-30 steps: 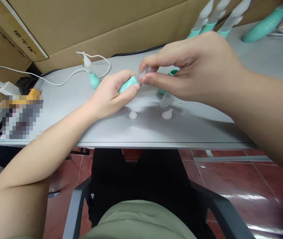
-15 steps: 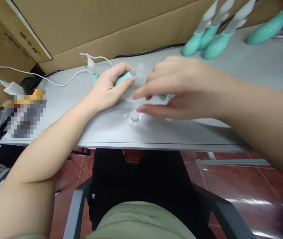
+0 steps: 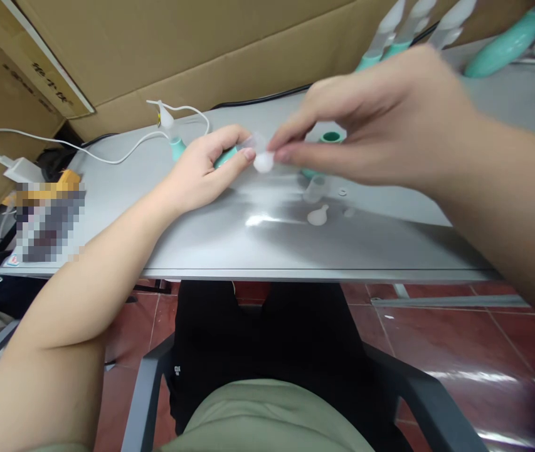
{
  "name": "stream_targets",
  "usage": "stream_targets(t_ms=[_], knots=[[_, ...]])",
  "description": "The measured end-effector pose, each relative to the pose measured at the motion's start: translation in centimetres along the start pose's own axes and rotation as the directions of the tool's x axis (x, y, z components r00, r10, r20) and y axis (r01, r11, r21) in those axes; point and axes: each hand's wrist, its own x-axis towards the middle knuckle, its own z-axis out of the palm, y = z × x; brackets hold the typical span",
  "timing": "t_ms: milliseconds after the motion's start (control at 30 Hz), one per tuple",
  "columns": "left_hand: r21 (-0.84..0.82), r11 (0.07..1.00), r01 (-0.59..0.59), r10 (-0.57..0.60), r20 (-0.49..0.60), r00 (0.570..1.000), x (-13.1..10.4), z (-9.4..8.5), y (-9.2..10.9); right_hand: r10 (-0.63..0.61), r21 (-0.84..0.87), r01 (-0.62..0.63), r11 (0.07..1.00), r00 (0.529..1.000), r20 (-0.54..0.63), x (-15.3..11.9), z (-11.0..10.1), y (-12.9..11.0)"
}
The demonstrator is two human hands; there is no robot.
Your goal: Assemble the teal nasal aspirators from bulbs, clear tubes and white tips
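My left hand (image 3: 211,157) is closed around a teal nasal aspirator (image 3: 226,157), whose clear tube end (image 3: 254,142) points right. Between thumb and fingertips, my right hand (image 3: 380,125) pinches a small round white cap (image 3: 263,163) right at that clear end; whether the two touch I cannot tell. Behind the right hand, a teal bulb (image 3: 330,136) shows its open mouth, the rest partly hidden. Nearer me on the table lie a clear tube piece (image 3: 315,189), a white teardrop-shaped tip (image 3: 318,216), a small ring (image 3: 342,192) and a small translucent piece (image 3: 349,213).
Several upright aspirators (image 3: 387,31) stand at the back right, with another teal body (image 3: 507,53) beyond. A white-tipped teal piece (image 3: 177,148) and a white cable (image 3: 121,161) are at the left. Cardboard (image 3: 192,50) walls the back; the table edge (image 3: 258,274) is near my lap.
My right hand has taken the round white cap off the table and brought it up and left to the clear end at my left hand. The left hand has barely moved.
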Motion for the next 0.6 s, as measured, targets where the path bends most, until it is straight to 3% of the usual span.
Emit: stream_targets(t_ms=[67, 167, 333, 600], knots=[[-0.007, 1.000, 0.007, -0.007, 0.002, 1.000, -0.1, 0.0, 0.7, 0.071, 0.064, -0.062, 0.996, 0.986, -0.150, 0.3, -0.1, 0.0], [-0.014, 1.000, 0.003, -0.003, 0.000, 1.000, -0.2, -0.1, 1.2, 0.174, 0.123, -0.146, 0.982, 0.951, -0.254, 0.6, 0.3, 0.2], [0.004, 1.000, -0.005, 0.005, -0.010, 1.000, -0.1, -0.2, 1.4, 0.174, 0.144, -0.143, 0.979, 0.956, -0.234, 0.4, 0.7, 0.4], [0.069, 0.997, -0.027, 0.029, -0.023, 0.999, -0.7, 0.1, 1.9, 0.072, -0.036, -0.076, 0.996, 0.993, -0.097, -0.1, -0.4, 2.1]])
